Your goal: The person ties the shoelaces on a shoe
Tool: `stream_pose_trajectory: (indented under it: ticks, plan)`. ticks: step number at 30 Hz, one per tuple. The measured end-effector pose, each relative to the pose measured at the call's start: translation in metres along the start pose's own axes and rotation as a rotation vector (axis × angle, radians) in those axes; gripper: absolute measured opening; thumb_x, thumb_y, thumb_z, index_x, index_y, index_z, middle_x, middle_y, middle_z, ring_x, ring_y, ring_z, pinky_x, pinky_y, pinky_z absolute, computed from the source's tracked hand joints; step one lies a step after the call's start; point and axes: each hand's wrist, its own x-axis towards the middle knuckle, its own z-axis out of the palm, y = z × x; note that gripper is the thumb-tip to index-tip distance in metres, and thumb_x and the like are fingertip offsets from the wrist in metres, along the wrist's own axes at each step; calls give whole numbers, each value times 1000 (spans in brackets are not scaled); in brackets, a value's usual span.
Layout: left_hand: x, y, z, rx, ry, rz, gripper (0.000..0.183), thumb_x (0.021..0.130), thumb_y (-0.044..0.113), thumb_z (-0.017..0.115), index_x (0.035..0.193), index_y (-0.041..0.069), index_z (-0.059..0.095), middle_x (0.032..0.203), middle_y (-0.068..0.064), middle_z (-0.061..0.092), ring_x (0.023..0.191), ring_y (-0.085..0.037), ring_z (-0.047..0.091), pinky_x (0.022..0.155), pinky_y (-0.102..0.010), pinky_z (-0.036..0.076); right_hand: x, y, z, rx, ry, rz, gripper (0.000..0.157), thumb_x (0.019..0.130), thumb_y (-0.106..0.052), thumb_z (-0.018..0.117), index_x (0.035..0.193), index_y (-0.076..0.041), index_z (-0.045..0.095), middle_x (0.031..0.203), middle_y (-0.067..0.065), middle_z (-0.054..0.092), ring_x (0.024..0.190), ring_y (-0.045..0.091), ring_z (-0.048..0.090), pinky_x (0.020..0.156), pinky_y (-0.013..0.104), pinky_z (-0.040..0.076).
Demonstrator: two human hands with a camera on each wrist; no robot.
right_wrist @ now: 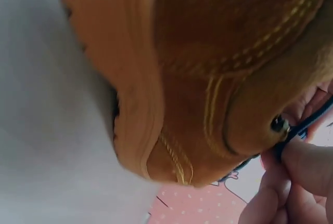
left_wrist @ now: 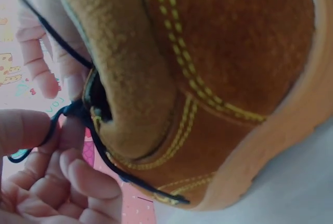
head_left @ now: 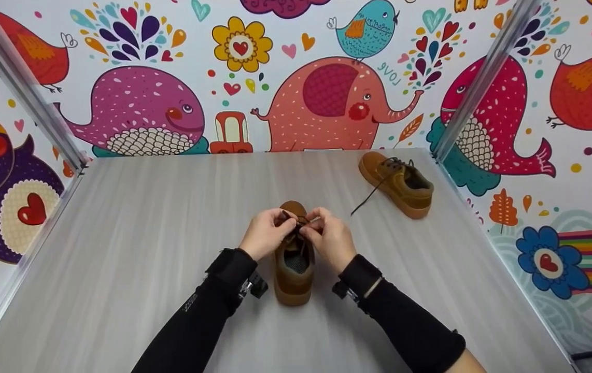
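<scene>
A brown suede shoe [head_left: 294,282] with yellow stitching stands on the table, toe pointing away from me. My left hand [head_left: 269,232] is over its left side, thumb and fingers pinching the dark shoelace [left_wrist: 54,122] close above the tongue opening. From the other side my right hand [head_left: 331,238] pinches the lace too, its thumb and fingertips [right_wrist: 299,164] right at the top eyelets. One loose lace end sticks out past the fingers in the left wrist view. The two hands nearly meet and hide most of the lacing.
A matching brown shoe [head_left: 399,184] lies at the back right, one lace end trailing onto the grey table [head_left: 171,207]. Walls with colourful animal prints [head_left: 322,103] enclose the back and sides, with metal posts [head_left: 482,77] at the corners.
</scene>
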Motion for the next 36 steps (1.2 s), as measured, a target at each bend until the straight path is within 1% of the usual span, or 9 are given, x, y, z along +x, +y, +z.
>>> stream_pose_trajectory:
  ticks: [4,6,10,14,17,19,23,28,36]
  plan:
    - [0,0,0,27,3,19,14,106,17,68,112,8,77,105,-7,77,89,-12,68,78,-26,51,0,-1,1,-92,20,-99,17,98,-6,77,111,-5,67,93,12,82,84,23,79,73,37,64]
    - [0,0,0,60,10,58,14,105,18,68,111,9,78,104,-6,78,87,-12,67,78,-26,51,1,-1,2,-122,31,-134,18,98,-5,77,113,-5,66,94,13,82,85,24,80,74,39,65]
    - [1,-3,-3,110,-1,135,19,100,12,66,112,8,79,106,-8,80,91,-15,71,82,-29,54,2,0,2,-123,41,-173,20,98,-4,76,115,-5,65,96,15,82,87,26,80,76,40,65]
    - [3,-6,-7,65,-39,111,31,97,1,55,118,5,78,114,-10,80,106,-23,73,95,-36,57,2,1,2,-93,38,-154,20,98,-6,77,115,-6,66,96,13,82,88,26,81,77,40,65]
    - [6,-9,-6,66,-35,101,29,101,-2,55,118,4,77,116,-11,79,112,-26,73,100,-41,58,1,1,2,-87,32,-144,20,99,-8,76,116,-6,66,96,12,82,89,25,81,78,40,65]
    - [9,-10,-4,98,-30,110,23,103,-1,60,118,5,77,114,-11,80,110,-26,74,99,-41,59,1,1,3,-86,29,-141,20,99,-9,76,116,-6,67,96,12,83,89,25,81,78,39,65]
    - [13,-10,0,155,-8,135,20,101,0,71,118,7,76,109,-11,80,102,-24,75,92,-39,60,1,1,4,-80,23,-134,21,98,-9,77,117,-6,67,97,12,83,90,25,81,79,39,65]
    - [16,-8,3,210,43,141,21,97,-2,75,115,8,76,102,-10,80,96,-23,76,87,-38,60,2,1,5,-87,19,-134,23,98,-10,77,118,-6,67,97,12,83,90,24,81,78,39,65]
    - [13,-7,1,305,63,125,16,96,6,79,110,11,72,100,-9,80,95,-26,75,88,-43,58,2,2,5,-76,7,-120,22,98,-10,77,116,-6,66,98,14,82,91,25,81,79,39,65]
